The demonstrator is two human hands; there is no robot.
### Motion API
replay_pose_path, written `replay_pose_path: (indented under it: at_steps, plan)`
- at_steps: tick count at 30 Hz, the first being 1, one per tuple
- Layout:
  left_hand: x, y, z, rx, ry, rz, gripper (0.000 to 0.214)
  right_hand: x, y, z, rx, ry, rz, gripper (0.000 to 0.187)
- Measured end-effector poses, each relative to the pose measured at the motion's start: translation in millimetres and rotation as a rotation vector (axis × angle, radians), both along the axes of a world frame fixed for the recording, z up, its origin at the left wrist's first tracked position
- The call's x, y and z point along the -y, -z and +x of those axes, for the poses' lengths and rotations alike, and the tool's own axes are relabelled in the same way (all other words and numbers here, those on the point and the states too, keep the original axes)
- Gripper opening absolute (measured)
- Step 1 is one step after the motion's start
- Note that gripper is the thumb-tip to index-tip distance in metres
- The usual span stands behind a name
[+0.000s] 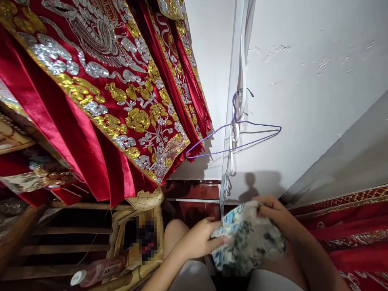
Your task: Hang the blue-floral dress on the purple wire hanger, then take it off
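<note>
A crumpled piece of cloth [247,238], white with a blue and dark green floral print, is held between my two hands above my lap. The fingers and thumb of my left hand [209,238] pinch its left edge. At the upper right, my right hand [269,210] grips the same fabric, its fingertips partly hidden by the folds. What kind of garment or cloth it is, I cannot make out. Beyond my hands, a purple wire hanger [233,121] hangs by its hook against the white wall, with nothing on it.
Red cloth with gold and silver embroidery [130,109] drapes down on the left. Below it stands a bamboo rack [115,226] with a pink bottle [100,270]. White cords [242,60] run down the wall. More red embroidered fabric [348,230] lies at right.
</note>
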State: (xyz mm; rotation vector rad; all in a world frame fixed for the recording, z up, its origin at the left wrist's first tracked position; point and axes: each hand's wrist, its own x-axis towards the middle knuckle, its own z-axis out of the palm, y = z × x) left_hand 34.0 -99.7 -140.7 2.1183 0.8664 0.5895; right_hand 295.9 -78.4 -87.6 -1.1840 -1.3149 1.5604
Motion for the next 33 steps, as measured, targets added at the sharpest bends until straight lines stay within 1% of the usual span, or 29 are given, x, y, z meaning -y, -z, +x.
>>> replay_pose_path:
  at_steps: [2, 4, 6, 8, 10, 11, 13, 14, 15, 17, 20, 22, 25, 27, 29, 30, 33]
  plan:
    - [-5, -4.7, -14, -0.076, -0.137, 0.117, 0.020, -17, -15.5, 4, 0.090, 0.157, 0.124, 0.021]
    - [-9, -13.1, -28, -0.132, -0.250, 0.193, 0.020, -35, -26.1, 9, 0.227, 0.276, 0.254, 0.023]
    - [-14, -25.7, -42, -0.142, -0.314, 0.232, 0.020, -54, -32.3, 13, 0.365, 0.331, 0.368, 0.032]
    - [-19, -42.4, -54, -0.160, -0.354, 0.257, 0.020, -74, -34.8, 17, 0.471, 0.374, 0.463, 0.051]
    - [-25, -60.8, -64, -0.226, -0.408, 0.289, 0.024, -95, -34.4, 18, 0.555, 0.389, 0.548, 0.065]
    - [-28, -69.4, -67, -0.272, -0.435, 0.304, 0.026, -104, -33.2, 19, 0.599, 0.379, 0.586, 0.066]
    - [-35, -82.6, -72, -0.365, -0.475, 0.332, 0.030, -117, -29.6, 20, 0.704, 0.320, 0.632, 0.060]
    - [-39, -86.5, -72, -0.408, -0.487, 0.343, 0.030, -120, -27.6, 21, 0.756, 0.278, 0.634, 0.055]
    - [-42, -88.5, -72, -0.450, -0.499, 0.348, 0.029, -120, -25.6, 22, 0.798, 0.241, 0.631, 0.051]
    - [-49, -87.9, -71, -0.532, -0.530, 0.347, 0.024, -115, -22.0, 26, 0.845, 0.217, 0.627, 0.045]
    - [-55, -84.4, -66, -0.616, -0.564, 0.349, 0.010, -98, -18.8, 35, 0.864, 0.243, 0.596, 0.041]
    - [-57, -86.0, -61, -0.611, -0.548, 0.354, 0.010, -88, -18.2, 43, 0.877, 0.247, 0.562, 0.043]
    - [-61, -95.6, -51, -0.509, -0.536, 0.337, 0.010, -77, -19.7, 56, 0.863, 0.278, 0.572, 0.042]
    - [-67, -104.1, -44, -0.433, -0.566, 0.321, 0.009, -72, -22.4, 63, 0.838, 0.321, 0.580, 0.039]
    - [-74, -112.6, -38, -0.357, -0.581, 0.343, 0.009, -66, -26.8, 67, 0.821, 0.339, 0.566, 0.038]
    - [-77, -116.6, -36, -0.319, -0.572, 0.375, 0.012, -63, -29.5, 68, 0.820, 0.337, 0.560, 0.038]
    - [-82, -126.5, -35, -0.202, -0.500, 0.496, 0.035, -53, -38.7, 68, 0.835, 0.297, 0.565, 0.040]
